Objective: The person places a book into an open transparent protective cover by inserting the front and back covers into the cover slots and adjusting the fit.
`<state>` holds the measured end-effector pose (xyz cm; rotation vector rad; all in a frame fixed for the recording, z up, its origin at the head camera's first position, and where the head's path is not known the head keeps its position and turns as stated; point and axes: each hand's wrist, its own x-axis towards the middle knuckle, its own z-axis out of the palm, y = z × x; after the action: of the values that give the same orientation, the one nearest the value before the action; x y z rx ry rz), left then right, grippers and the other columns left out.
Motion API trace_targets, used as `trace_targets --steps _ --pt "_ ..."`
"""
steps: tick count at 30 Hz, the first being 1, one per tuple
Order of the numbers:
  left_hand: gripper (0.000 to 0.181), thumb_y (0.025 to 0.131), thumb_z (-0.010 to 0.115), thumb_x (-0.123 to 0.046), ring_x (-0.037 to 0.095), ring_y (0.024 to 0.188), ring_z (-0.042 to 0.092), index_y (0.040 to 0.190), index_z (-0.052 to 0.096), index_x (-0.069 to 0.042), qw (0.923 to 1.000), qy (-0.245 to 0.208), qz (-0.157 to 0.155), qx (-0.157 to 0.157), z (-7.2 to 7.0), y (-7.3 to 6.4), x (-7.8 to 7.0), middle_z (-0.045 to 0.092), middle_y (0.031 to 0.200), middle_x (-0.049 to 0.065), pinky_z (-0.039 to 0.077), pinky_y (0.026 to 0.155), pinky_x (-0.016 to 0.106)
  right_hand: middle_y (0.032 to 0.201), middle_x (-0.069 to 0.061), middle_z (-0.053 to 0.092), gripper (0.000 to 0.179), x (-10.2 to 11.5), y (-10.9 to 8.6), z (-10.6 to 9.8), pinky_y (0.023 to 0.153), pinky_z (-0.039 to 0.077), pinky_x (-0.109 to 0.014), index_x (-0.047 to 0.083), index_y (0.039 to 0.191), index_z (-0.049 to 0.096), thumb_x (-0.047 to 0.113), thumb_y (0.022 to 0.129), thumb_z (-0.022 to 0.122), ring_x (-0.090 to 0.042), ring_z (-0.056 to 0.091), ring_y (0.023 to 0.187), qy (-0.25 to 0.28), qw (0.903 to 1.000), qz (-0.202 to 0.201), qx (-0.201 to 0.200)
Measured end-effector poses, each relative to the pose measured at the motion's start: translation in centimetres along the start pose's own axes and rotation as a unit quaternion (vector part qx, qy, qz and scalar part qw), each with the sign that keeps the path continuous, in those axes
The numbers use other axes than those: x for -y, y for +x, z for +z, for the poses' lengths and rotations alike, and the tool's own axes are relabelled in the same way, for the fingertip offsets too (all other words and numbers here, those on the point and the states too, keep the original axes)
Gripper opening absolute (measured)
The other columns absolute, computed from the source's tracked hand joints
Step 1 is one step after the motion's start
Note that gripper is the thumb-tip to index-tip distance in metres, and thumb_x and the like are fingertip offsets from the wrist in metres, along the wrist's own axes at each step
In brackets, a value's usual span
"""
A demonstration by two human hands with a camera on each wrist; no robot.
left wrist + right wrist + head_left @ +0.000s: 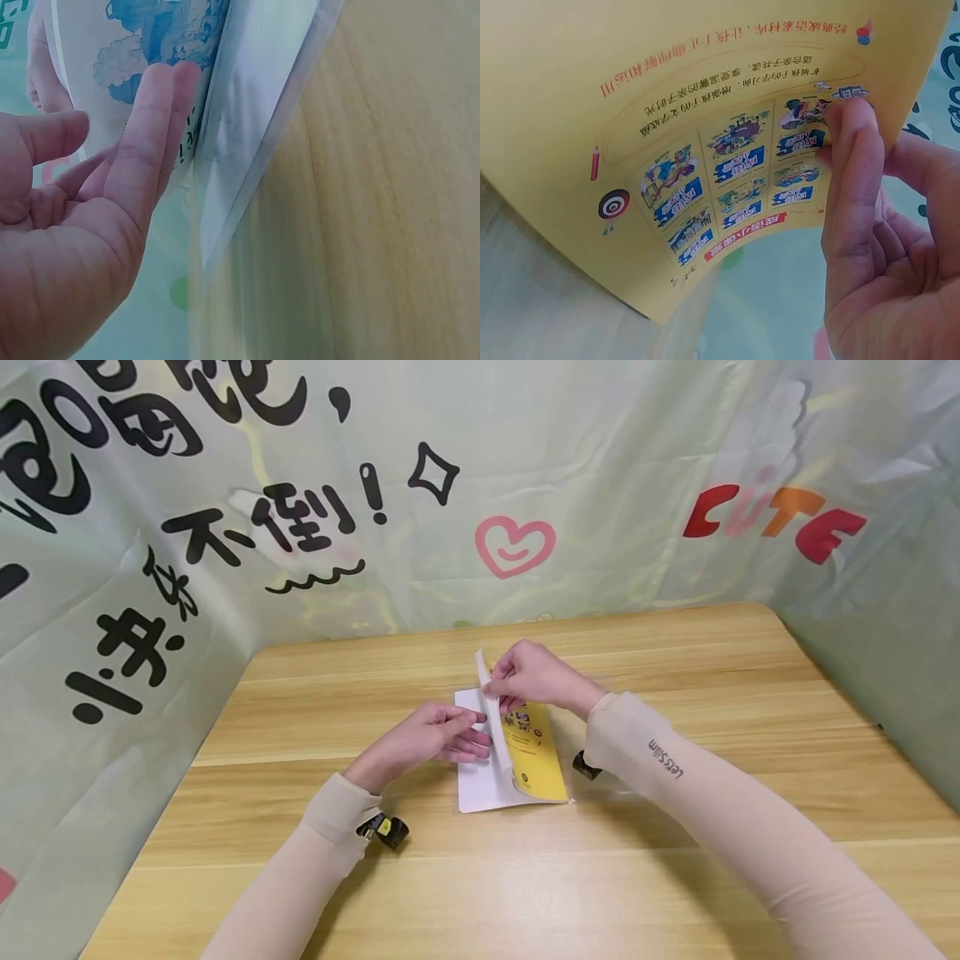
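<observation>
A thin book with a yellow back cover (pixel 536 760) stands partly lifted over the table, its cover bent upward. My right hand (pixel 536 677) pinches the raised cover near its far edge; in the right wrist view the fingers (pixel 855 150) lie on the yellow printed side, the thumb behind. Under it lies a flat white sheet (pixel 476 789), with a clear plastic margin (pixel 259 172) showing in the left wrist view. My left hand (pixel 431 735) is held beside the lifted part, fingers extended, fingertips at a page with a blue drawing (pixel 161 30).
The wooden table (pixel 337 718) runs out on both sides of the book. Behind it hangs a pale cloth (pixel 600 468) with printed lettering and a pink heart. Small black wrist cameras (pixel 392 832) hang below both sleeves.
</observation>
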<state>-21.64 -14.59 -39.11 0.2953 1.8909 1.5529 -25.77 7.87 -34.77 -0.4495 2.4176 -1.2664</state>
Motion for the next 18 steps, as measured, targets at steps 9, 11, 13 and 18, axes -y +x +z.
trace_targets --steps 9,11,13,18 --pt "0.042 0.118 0.040 -0.022 0.019 0.098 0.073 0.137 0.062 0.008 0.9996 -0.004 -0.014 -0.026 0.0 0.0 0.4 0.071 0.114 0.015 0.065 0.095 0.036 0.082 -0.012 0.080 0.012 0.0 0.2 0.5 0.077 0.068 -0.041 -0.003 0.095 0.078 0.008 0.098 0.076 -0.014 0.075 0.066 0.002 1.0000 0.009 -0.002" --pt "0.042 0.118 0.040 -0.022 0.019 0.099 0.074 0.138 0.061 0.008 0.9995 -0.008 -0.014 -0.026 -0.1 0.1 0.5 0.071 0.115 0.015 0.064 0.095 0.036 0.082 -0.013 0.080 0.011 0.0 0.2 0.7 0.077 0.068 -0.040 -0.004 0.095 0.078 0.007 0.097 0.076 -0.014 0.075 0.065 0.003 0.9999 0.011 -0.002" --pt "0.042 0.118 0.041 -0.022 0.019 0.099 0.074 0.139 0.060 0.009 0.9996 -0.009 -0.011 -0.025 -0.1 0.1 0.5 0.071 0.116 0.017 0.064 0.096 0.036 0.082 -0.013 0.080 0.010 0.1 0.3 0.8 0.076 0.068 -0.039 -0.003 0.095 0.078 0.006 0.097 0.075 -0.014 0.075 0.064 0.005 0.9999 0.015 -0.002" --pt "0.041 0.117 0.042 -0.020 0.019 0.099 0.074 0.139 0.061 0.009 0.9995 -0.013 -0.011 -0.026 0.1 0.1 0.5 0.072 0.118 0.018 0.064 0.097 0.036 0.080 -0.011 0.079 0.011 0.2 0.3 1.2 0.074 0.067 -0.038 -0.001 0.092 0.078 0.008 0.098 0.076 -0.014 0.074 0.063 -0.004 0.9996 0.026 -0.005"
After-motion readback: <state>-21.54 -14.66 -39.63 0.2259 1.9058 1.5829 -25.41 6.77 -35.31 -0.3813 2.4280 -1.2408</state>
